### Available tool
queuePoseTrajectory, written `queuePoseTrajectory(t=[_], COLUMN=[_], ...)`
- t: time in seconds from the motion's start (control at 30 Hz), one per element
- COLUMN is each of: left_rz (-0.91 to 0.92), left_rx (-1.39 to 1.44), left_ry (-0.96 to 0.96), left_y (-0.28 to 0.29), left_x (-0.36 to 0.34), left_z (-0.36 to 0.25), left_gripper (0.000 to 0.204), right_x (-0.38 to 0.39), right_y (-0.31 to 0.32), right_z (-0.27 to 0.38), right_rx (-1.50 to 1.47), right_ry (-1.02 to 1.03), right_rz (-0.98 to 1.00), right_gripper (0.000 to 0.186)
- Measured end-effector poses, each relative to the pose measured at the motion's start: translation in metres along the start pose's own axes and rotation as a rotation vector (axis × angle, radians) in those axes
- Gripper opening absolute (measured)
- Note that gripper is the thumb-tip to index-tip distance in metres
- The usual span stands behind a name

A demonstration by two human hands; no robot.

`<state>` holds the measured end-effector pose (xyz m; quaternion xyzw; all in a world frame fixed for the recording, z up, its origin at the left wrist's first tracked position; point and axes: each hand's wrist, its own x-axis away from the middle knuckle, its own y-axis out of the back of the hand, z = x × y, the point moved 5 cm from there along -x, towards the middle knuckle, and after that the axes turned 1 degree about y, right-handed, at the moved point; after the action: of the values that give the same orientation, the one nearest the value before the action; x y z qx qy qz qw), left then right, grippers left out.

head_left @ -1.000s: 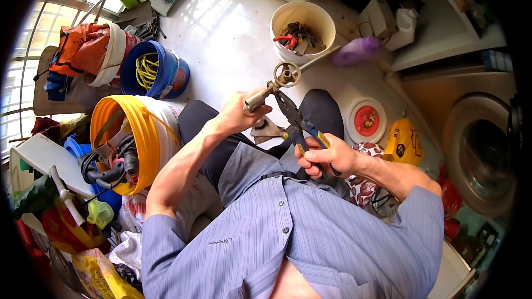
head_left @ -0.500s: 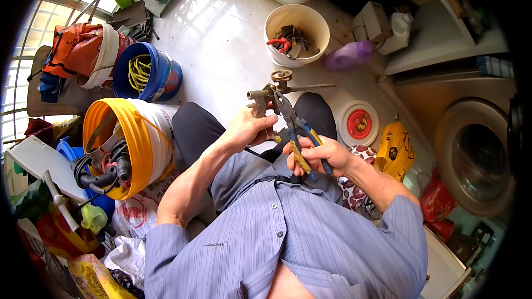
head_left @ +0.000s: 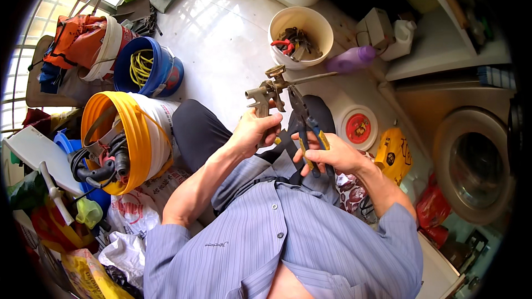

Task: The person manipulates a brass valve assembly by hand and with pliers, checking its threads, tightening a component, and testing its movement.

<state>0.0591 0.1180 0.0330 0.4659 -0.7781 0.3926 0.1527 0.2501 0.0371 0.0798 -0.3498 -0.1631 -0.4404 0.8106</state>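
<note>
The left hand [head_left: 256, 132] grips the metal tap fitting [head_left: 270, 93] above the lap. The right hand [head_left: 328, 155] is closed around the pliers [head_left: 306, 126], whose jaws meet the fitting. A cream bucket [head_left: 300, 21] stands beyond.

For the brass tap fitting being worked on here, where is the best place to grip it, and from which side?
Grip the tap fitting by its lower body, from below, as the left hand does. That leaves the top knob and side spout free for the pliers held in the right hand.

Dull brass tap [head_left: 272, 86], glossy tiled floor [head_left: 221, 33]
</note>
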Motion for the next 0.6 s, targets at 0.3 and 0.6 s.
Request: queuePoseTrajectory(t=[0.3, 0.6], left_rz=[-0.178, -0.110], left_rx=[-0.050, -0.133], left_ry=[-0.075, -0.105], left_y=[0.001, 0.005], left_x=[-0.005, 0.003], left_z=[0.009, 0.013], left_gripper=[0.035, 0.039], right_x=[-0.011, -0.023], right_y=[-0.017, -0.021], right_z=[-0.005, -0.005], right_rx=[-0.221, -0.278], right_ry=[-0.025, -0.073], right_rz=[0.114, 0.162], right_gripper=[0.054, 0.045])
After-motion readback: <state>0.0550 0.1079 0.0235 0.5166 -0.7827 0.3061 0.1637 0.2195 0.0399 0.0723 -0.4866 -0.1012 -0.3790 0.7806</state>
